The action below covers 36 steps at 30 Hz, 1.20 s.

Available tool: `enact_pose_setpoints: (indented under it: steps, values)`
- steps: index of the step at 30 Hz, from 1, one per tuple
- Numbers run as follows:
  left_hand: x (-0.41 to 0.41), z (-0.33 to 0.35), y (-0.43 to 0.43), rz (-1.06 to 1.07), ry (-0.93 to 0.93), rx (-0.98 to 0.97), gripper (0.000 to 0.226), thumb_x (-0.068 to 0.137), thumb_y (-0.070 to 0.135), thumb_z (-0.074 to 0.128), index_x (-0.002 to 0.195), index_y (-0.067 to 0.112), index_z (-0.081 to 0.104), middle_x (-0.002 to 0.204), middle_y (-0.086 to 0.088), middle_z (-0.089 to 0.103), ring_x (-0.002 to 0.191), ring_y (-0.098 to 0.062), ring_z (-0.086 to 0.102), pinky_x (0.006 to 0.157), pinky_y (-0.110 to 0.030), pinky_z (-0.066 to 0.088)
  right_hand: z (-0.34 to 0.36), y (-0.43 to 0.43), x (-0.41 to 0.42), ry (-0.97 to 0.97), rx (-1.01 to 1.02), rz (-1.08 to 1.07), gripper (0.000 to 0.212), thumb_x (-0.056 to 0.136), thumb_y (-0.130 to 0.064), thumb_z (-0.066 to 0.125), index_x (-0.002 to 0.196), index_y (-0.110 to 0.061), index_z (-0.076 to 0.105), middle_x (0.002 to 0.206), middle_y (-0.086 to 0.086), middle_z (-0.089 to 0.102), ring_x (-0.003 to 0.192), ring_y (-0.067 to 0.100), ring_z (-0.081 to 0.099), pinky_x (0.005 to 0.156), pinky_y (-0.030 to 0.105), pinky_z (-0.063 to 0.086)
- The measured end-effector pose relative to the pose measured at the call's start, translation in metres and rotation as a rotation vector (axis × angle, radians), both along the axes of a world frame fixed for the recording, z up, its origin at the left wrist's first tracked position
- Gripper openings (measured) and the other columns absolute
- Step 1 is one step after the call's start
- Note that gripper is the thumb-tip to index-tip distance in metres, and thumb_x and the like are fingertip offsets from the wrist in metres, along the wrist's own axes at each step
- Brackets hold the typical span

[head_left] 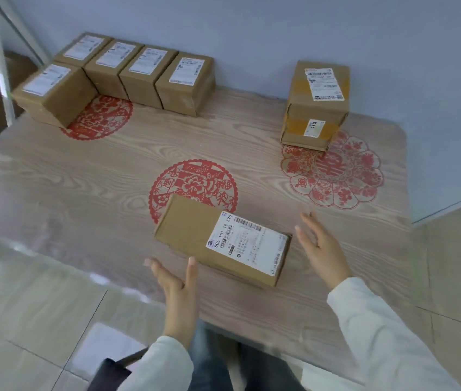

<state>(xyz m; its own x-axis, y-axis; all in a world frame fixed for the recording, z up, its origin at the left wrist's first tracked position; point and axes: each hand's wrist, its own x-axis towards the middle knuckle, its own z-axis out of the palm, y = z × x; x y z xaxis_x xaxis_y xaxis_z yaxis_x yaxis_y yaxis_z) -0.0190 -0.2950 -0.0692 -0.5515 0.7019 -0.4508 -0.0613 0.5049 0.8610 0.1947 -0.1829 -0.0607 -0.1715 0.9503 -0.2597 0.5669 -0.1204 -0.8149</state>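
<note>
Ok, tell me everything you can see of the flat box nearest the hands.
The flat box is plain brown cardboard, closed, lying flat and skewed on the wood-grain table, its far corner covering part of a red paper-cut design. A white shipping label with barcodes covers its right half. The left hand and right hand, both open, flank it; contact is unclear.

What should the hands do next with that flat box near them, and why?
Probably bring both hands inward to clasp the flat box by its ends. The left hand and right hand are open on either side of it, fingers straight, neither gripping it, and it lies flat on the table.
</note>
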Motion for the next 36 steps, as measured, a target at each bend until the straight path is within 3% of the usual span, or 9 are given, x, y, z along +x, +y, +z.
enact_pose_setpoints:
  steps: [3,5,13,16,19,21,26,32,36]
  values:
    - [0.042,-0.005,-0.015,0.037,-0.087,-0.075,0.09,0.093,0.041,0.045,0.148,0.017,-0.021,0.156,0.007,-0.025,0.144,-0.005,-0.015,0.112,-0.021,-0.006,-0.009,0.0,0.017,0.072,-0.096,0.011,0.049,0.098,-0.034,0.045,0.145,-0.02,0.037,0.157,-0.001,0.023,0.144,0.007,0.018,0.111,0.02,0.016]
    - [0.07,-0.004,-0.024,-0.02,-0.191,-0.132,0.094,0.089,0.049,0.046,0.148,0.021,-0.022,0.156,0.01,-0.024,0.144,-0.007,-0.013,0.118,-0.031,-0.005,-0.013,0.001,0.022,0.104,-0.151,0.031,0.049,0.097,-0.036,0.045,0.144,-0.02,0.039,0.155,0.0,0.027,0.142,0.009,0.025,0.11,0.02,0.019]
    - [0.108,0.003,-0.011,0.061,-0.485,-0.151,0.097,0.088,0.057,0.054,0.153,0.02,-0.007,0.16,0.005,0.01,0.145,-0.017,0.019,0.12,-0.039,0.016,-0.013,0.005,0.006,0.181,-0.233,0.091,0.05,0.096,-0.039,0.049,0.141,-0.018,0.044,0.146,-0.007,0.042,0.135,0.007,0.037,0.106,0.018,0.024]
    - [0.108,0.002,-0.001,0.066,-0.473,-0.178,0.089,0.079,0.061,0.06,0.145,0.014,0.025,0.117,0.009,0.052,0.103,-0.007,0.051,0.106,-0.032,0.034,-0.011,0.007,0.004,0.199,-0.278,0.133,0.037,0.097,-0.038,0.047,0.13,-0.023,0.054,0.129,-0.019,0.051,0.119,-0.003,0.046,0.1,0.013,0.03]
    - [0.109,-0.003,0.002,0.041,-0.489,-0.139,0.03,0.088,0.049,0.059,0.1,0.026,0.044,0.081,0.015,0.038,0.07,-0.002,0.037,0.083,-0.027,0.034,-0.012,0.009,0.001,0.18,-0.299,0.15,0.011,0.097,-0.032,0.05,0.099,-0.029,0.061,0.096,-0.019,0.062,0.087,-0.007,0.054,0.079,0.011,0.039]
    - [0.109,0.0,0.004,0.038,-0.487,-0.105,0.017,0.094,0.037,0.056,0.089,0.031,0.041,0.085,0.016,0.045,0.071,-0.001,0.041,0.076,-0.023,0.037,-0.016,0.01,-0.001,0.159,-0.27,0.153,0.012,0.096,-0.031,0.053,0.085,-0.03,0.06,0.082,-0.018,0.062,0.077,-0.005,0.055,0.073,0.016,0.039]
    - [0.107,0.005,0.01,0.0,-0.493,-0.025,0.01,0.1,0.02,0.047,0.104,0.029,0.046,0.1,0.018,0.055,0.083,-0.002,0.05,0.08,-0.024,0.042,-0.017,0.008,-0.002,0.152,-0.234,0.156,0.018,0.095,-0.032,0.054,0.079,-0.03,0.059,0.074,-0.015,0.061,0.067,-0.003,0.053,0.068,0.017,0.039]
    - [0.101,0.006,0.006,-0.089,-0.5,0.014,0.021,0.1,0.016,0.046,0.117,0.026,0.042,0.105,0.017,0.055,0.089,-0.003,0.051,0.083,-0.026,0.043,-0.019,0.0,0.003,0.174,-0.193,0.122,0.01,0.093,-0.034,0.057,0.088,-0.03,0.063,0.097,0.0,0.07,0.094,0.016,0.063,0.089,0.035,0.046]
    - [0.102,0.005,0.009,-0.17,-0.475,0.046,0.024,0.1,0.015,0.046,0.122,0.026,0.045,0.112,0.015,0.059,0.099,-0.005,0.055,0.082,-0.018,0.044,-0.012,-0.007,0.01,0.244,-0.156,0.032,0.008,0.094,-0.023,0.057,0.098,-0.021,0.064,0.095,-0.001,0.067,0.091,0.015,0.061,0.086,0.028,0.046]
